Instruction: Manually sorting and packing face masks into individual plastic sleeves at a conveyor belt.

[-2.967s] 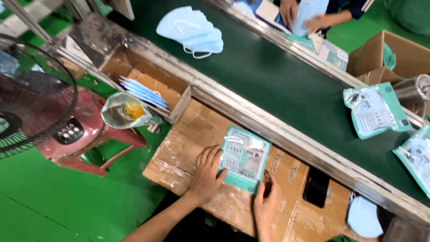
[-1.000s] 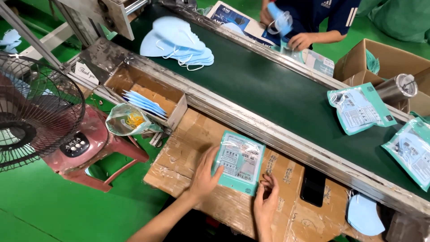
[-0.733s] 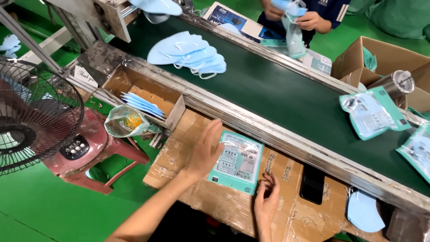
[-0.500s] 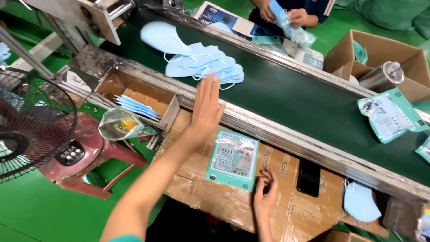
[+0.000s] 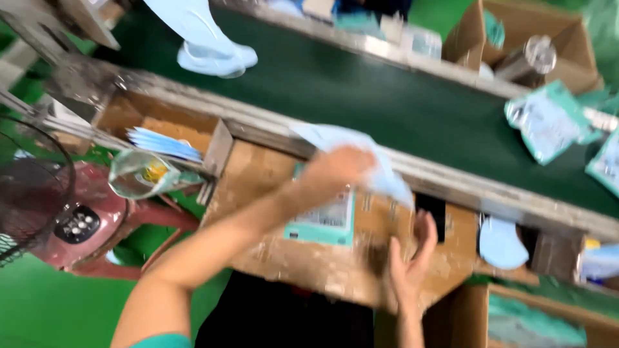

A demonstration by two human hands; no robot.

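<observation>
— So what's the surface like?

— Brown cardboard (image 5: 271, 258) wrapped in glossy tape, set against the metal rail of a dark green conveyor belt (image 5: 387, 96). A teal and white packet (image 5: 322, 222) lies flat on it, partly under the left hand (image 5: 335, 169).

— And the hands?

— The left grip is closed on a pale blue face mask (image 5: 361, 151), held just above the packet at the belt's edge; the picture is blurred, so the fingers are hard to make out. The right hand (image 5: 412, 251) is spread wide, palm turned inward, touching nothing.

— The room?

— Bright green floor (image 5: 39, 309). A red fan (image 5: 45, 206) stands to the left, beside an open box of blue masks (image 5: 164, 142). More masks (image 5: 213, 55) ride the belt, and sealed packets (image 5: 548, 122) lie farther along it.
</observation>
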